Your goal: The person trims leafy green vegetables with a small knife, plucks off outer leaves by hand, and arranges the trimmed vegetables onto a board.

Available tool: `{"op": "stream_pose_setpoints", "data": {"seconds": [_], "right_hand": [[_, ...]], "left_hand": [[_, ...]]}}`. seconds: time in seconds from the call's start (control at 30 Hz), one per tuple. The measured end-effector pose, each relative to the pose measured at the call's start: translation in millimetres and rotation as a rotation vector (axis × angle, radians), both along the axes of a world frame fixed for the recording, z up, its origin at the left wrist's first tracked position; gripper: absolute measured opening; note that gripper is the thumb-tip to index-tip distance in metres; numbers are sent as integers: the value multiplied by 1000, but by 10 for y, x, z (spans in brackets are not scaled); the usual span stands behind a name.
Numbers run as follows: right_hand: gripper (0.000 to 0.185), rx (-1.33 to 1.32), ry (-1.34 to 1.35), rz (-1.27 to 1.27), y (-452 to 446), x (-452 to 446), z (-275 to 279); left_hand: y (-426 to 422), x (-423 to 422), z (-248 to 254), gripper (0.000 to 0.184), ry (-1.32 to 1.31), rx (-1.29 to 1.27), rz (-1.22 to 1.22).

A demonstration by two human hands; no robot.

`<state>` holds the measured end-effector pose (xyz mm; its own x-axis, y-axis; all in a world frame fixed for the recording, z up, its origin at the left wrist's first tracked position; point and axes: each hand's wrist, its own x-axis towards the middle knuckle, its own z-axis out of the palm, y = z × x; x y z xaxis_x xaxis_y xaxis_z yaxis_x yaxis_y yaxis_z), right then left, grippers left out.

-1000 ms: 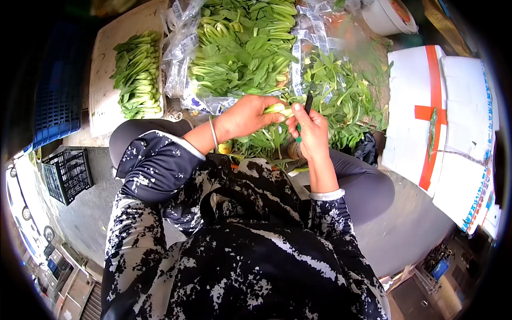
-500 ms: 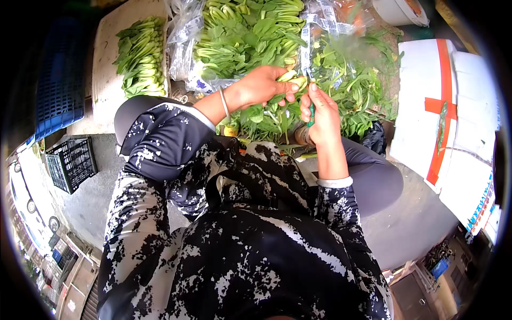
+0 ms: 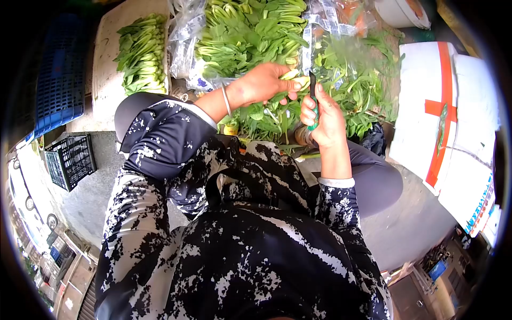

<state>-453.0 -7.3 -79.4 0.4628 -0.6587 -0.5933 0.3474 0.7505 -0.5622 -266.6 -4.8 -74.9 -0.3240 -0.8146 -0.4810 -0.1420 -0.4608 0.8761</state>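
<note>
Fingers of my left hand (image 3: 266, 84) are wrapped round a leafy green vegetable (image 3: 302, 81), its pale stem end pointing right. Close beside it, my right hand (image 3: 324, 113) grips a knife (image 3: 313, 101) with a green handle and a dark blade pointing up. Just beyond both hands, a big heap of leafy greens (image 3: 250, 37) lies on clear plastic. Loose leaves and trimmings (image 3: 352, 80) are spread to the right and under the hands. At the upper left, more greens (image 3: 143, 53) are lined up on a pale board (image 3: 106, 64).
White foam boxes (image 3: 421, 106) with red tape stand at the right. A white bucket (image 3: 400, 13) is at the upper right. On the left are a black crate (image 3: 69, 162) and a blue crate (image 3: 61, 74). A black plastic bag (image 3: 375, 140) lies beside my right knee.
The view has shifted, so the scene sits higher and slightly right. The knife blade dipped to the vegetable's end, and now points up again, slightly apart from it.
</note>
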Motion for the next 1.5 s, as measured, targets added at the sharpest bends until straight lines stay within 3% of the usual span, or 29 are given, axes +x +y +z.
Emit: {"op": "stream_pose_setpoints", "data": {"seconds": [0.33,0.37,0.43,0.5,0.53,0.6,0.67,0.73,0.77,0.8,0.83,0.87,0.97,1.0,1.07,1.1,1.17,1.2,1.33,1.37,1.4,1.47,1.5], "right_hand": [[19,16,47,-49,57,134,-146],[19,9,51,-55,50,142,-179],[17,136,-119,18,35,87,-301],[15,258,-181,67,49,10,-506],[18,301,-88,104,57,-23,-606],[41,62,591,351,-18,-96,-820],[54,-188,988,186,-277,-50,-1056],[47,-722,1445,154,-617,65,-1159],[47,-730,1442,151,-799,154,-1205],[43,-557,1229,115,-992,248,-1251],[40,-395,1006,80,-1174,346,-1300],[40,-412,993,80,-1293,455,-1362],[33,-431,1133,158,-1450,665,-1676],[24,-472,1224,77,-1453,710,-1812],[16,-261,810,-253,-1312,853,-1543],[16,-262,810,-252,-1254,872,-1448],[14,-368,500,-373,-1112,862,-1292],[14,-362,506,-373,-1007,835,-1170],[16,-426,365,-180,-468,715,-470],[18,-442,267,-157,-348,673,-419],[17,-439,217,-139,-251,643,-379],[19,-398,189,-52,-144,545,-240],[19,-397,191,-61,-141,491,-223]], "left_hand": [[93,62,-53,27,-110,-53,42],[122,76,-173,27,-176,-167,47],[129,99,-115,27,-390,-259,-1],[177,123,-129,27,-281,-323,112],[185,137,-142,27,-170,-382,219],[163,163,-160,28,-108,-519,310],[190,238,-175,28,-577,-864,229],[228,233,-44,27,-575,-733,211],[200,240,62,27,-562,-458,137],[174,251,125,27,-542,-186,66],[152,276,111,30,-630,-192,-3],[147,292,66,30,-643,-202,10],[153,303,-164,33,-431,-246,250],[136,306,-117,33,-437,-250,257],[123,285,-12,33,-378,-304,375],[104,310,-143,26,-258,-220,405],[80,335,-154,22,-219,-152,465],[76,338,-158,19,-182,-86,522],[40,351,-164,35,-380,-487,491],[27,349,-54,41,-209,-296,426],[22,317,-40,41,-63,-264,405],[30,289,44,38,20,22,361],[30,274,53,38,20,22,352]]}}
